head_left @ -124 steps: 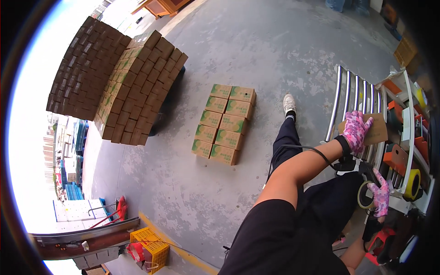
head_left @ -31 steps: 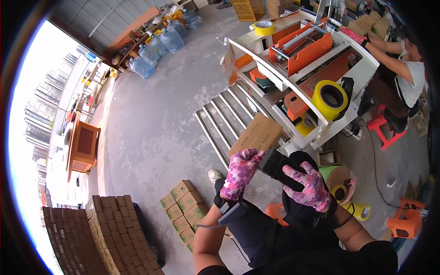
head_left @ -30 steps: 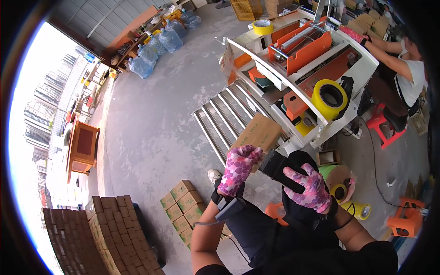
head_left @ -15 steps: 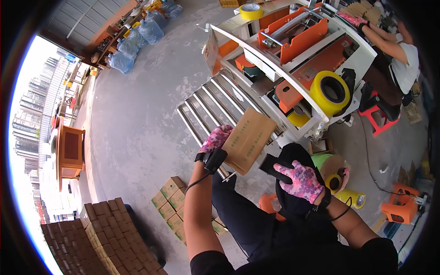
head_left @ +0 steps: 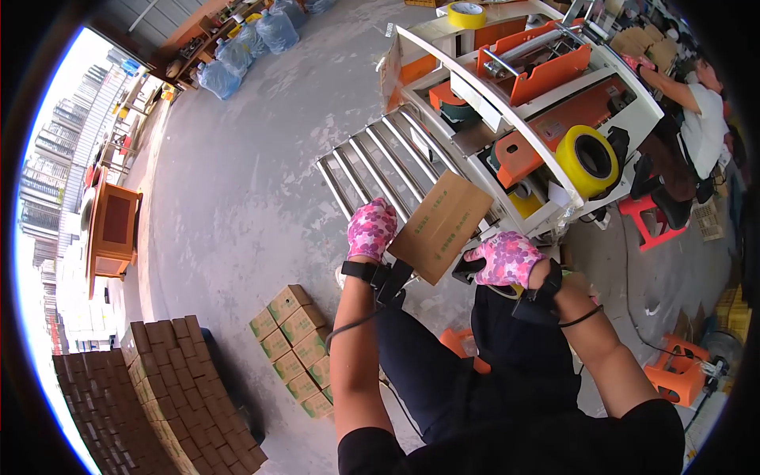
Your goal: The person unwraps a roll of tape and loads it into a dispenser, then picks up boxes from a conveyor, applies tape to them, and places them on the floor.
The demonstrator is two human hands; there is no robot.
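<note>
A flat-faced brown cardboard box [head_left: 442, 227] with green print lies tilted at the near end of the roller conveyor [head_left: 372, 154]. My left hand [head_left: 372, 229], in a pink floral glove, is beside the box's left edge with its fingers curled. Its fingertips are hidden, so a grip on the box cannot be made out. My right hand [head_left: 508, 259], gloved the same way, is closed around a black handheld tool [head_left: 467, 269] just off the box's lower right edge. Most of the tool is covered by the glove.
A white and orange taping machine [head_left: 514, 103] with yellow tape rolls [head_left: 587, 162] adjoins the conveyor. Small cartons [head_left: 297, 340] sit on the floor, near tall carton stacks [head_left: 178, 380]. Orange stools [head_left: 677, 368] stand right. Another person [head_left: 697, 119] works beyond the machine.
My right hand has moved up with the black tool, closer to the box. My left hand has shifted up slightly and its fingers now curl beside the box. The view has swung slightly.
</note>
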